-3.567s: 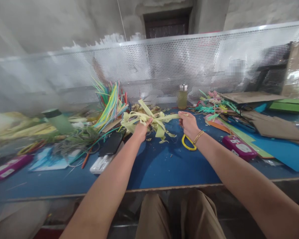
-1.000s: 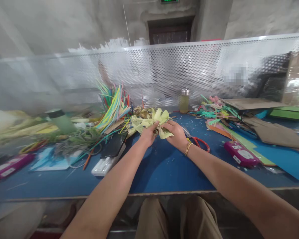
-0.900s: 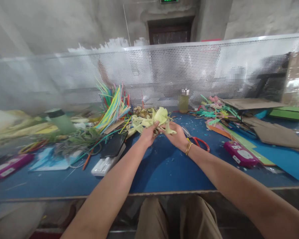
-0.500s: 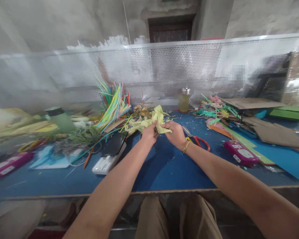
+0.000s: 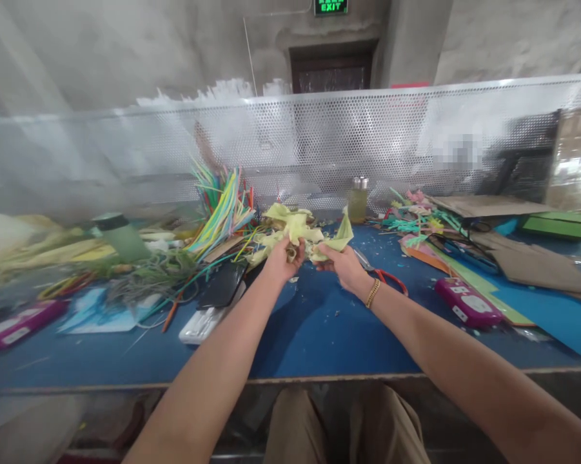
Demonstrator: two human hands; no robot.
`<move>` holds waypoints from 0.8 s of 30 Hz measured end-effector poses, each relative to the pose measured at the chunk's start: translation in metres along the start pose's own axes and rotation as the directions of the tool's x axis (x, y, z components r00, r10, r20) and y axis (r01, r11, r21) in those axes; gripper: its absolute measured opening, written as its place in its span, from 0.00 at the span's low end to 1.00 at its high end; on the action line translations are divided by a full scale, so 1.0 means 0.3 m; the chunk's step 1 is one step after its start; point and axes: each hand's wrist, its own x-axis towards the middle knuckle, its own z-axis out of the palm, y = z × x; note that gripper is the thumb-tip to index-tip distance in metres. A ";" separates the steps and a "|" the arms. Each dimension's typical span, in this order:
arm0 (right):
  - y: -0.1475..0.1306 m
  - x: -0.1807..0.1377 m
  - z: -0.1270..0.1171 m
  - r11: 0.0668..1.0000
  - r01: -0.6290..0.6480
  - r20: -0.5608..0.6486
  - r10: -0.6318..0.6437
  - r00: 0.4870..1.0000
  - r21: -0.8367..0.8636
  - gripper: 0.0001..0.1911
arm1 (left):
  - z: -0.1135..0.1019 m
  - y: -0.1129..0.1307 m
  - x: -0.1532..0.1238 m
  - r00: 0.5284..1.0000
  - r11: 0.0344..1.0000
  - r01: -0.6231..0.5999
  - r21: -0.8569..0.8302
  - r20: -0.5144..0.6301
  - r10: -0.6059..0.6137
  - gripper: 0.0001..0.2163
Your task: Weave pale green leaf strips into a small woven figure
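Observation:
A bunch of pale yellow-green paper strips [image 5: 296, 230] is held above the blue table [image 5: 314, 328], near its far middle. My left hand [image 5: 280, 260] is closed round the bunch from the left. My right hand [image 5: 343, 267], with a gold bracelet on its wrist, pinches one strip of the same bunch from the right. Red-handled scissors [image 5: 385, 278] lie on the table just right of my right hand.
Colourful straws [image 5: 221, 205] fan up at the back left beside a black phone [image 5: 220, 288] and a white case [image 5: 199, 323]. A small bottle [image 5: 356, 197] stands by the perforated metal screen [image 5: 367, 138]. A magenta box [image 5: 467, 303], cardboard and coloured sheets lie at right.
The spread strips have been gathered into a tight bunch and my right hand has come in close to my left. In the last half second both hands lifted slightly, and one strip now sticks up at right.

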 end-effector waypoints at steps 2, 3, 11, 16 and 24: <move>-0.003 0.001 -0.014 1.000 0.011 0.008 -0.012 1.000 0.016 0.19 | -0.003 -0.027 -0.002 1.000 0.998 0.020 0.052 0.020 -0.021 0.02; -0.004 0.004 -0.018 1.000 0.028 0.011 -0.028 1.000 0.015 0.19 | -0.005 -0.035 -0.002 0.999 0.997 0.020 0.069 0.027 -0.022 0.02; 0.009 0.051 -0.059 0.971 0.129 -0.111 -0.154 0.982 -0.200 0.18 | -0.010 -0.043 -0.007 0.997 0.993 0.026 0.117 0.064 -0.033 0.03; 0.007 0.055 -0.075 0.946 0.135 -0.134 -0.180 0.974 -0.294 0.18 | -0.004 -0.043 -0.012 0.998 0.991 0.023 0.131 0.052 -0.030 0.03; -0.014 0.061 -0.099 0.834 0.205 -0.147 -0.321 0.936 -0.513 0.19 | 0.000 -0.048 -0.024 0.999 0.988 0.031 0.152 0.036 -0.037 0.03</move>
